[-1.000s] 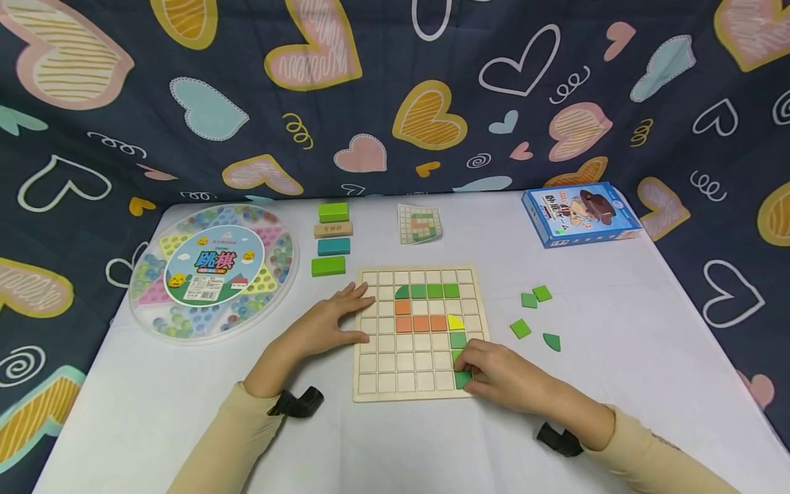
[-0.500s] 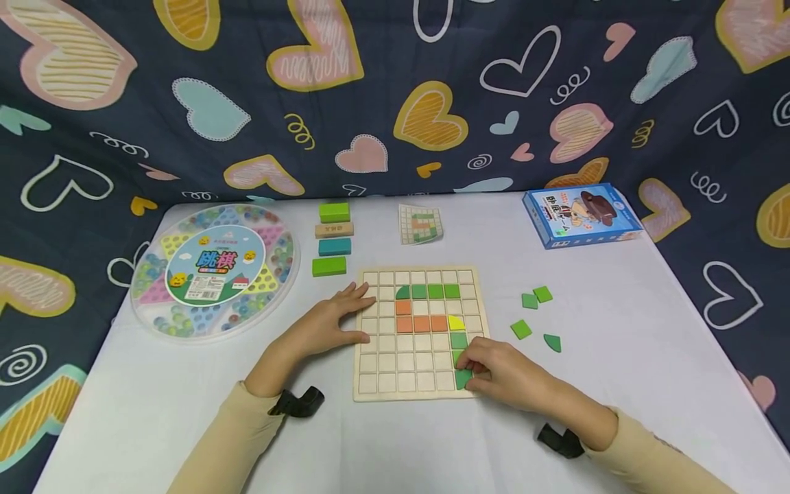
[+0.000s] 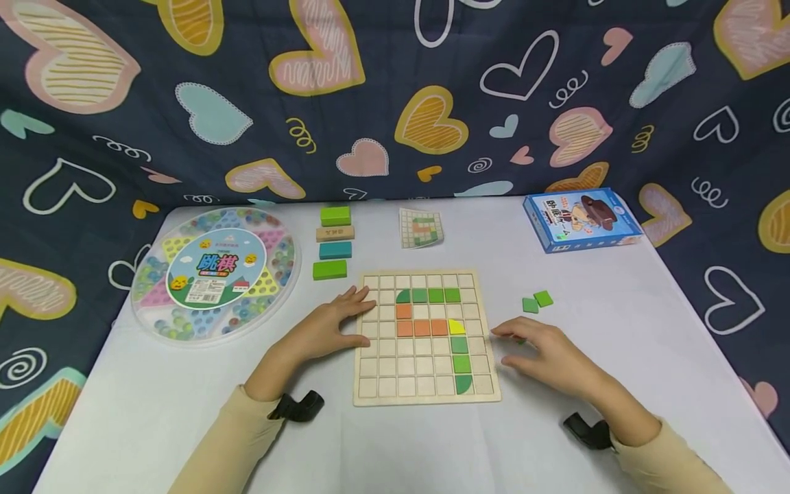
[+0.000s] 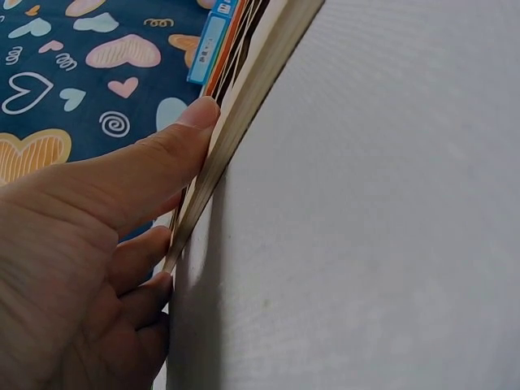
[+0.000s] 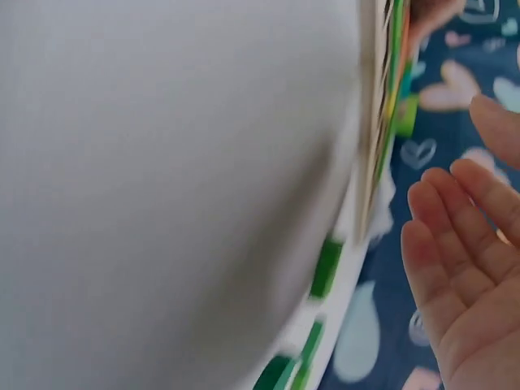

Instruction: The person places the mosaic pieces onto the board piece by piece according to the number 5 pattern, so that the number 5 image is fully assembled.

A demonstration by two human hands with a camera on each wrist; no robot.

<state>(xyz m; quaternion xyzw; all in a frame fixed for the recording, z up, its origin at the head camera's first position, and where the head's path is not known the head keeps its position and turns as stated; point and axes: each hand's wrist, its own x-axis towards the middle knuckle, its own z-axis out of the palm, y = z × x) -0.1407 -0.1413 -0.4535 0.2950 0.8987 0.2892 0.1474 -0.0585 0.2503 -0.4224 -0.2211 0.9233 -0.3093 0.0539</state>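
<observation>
A wooden grid board (image 3: pixel 385 374) lies mid-table with green, orange and one yellow tile set in it; a green quarter-round tile (image 3: pixel 463 384) sits in its bottom row. My left hand (image 3: pixel 345 319) rests flat on the board's left edge, and in the left wrist view its thumb (image 4: pixel 154 166) presses along that board edge (image 4: pixel 244 97). My right hand (image 3: pixel 518 346) is off the board to its right, fingers relaxed, holding nothing, over a loose green tile (image 3: pixel 520 339) that barely shows. The right wrist view shows its empty fingers (image 5: pixel 455 260). Two green tiles (image 3: pixel 537 302) lie beyond it.
A round marble game case (image 3: pixel 212 271) sits at the left. Several coloured blocks (image 3: pixel 333 241) and a pattern card (image 3: pixel 421 226) lie behind the board. A blue box (image 3: pixel 580 218) stands at the back right. A heart-print cloth (image 3: pixel 395 103) hangs behind the table.
My right hand has let go of the green quarter-round tile in the board's bottom row and moved right, off the board, now covering loose green tiles. The left hand has stayed put.
</observation>
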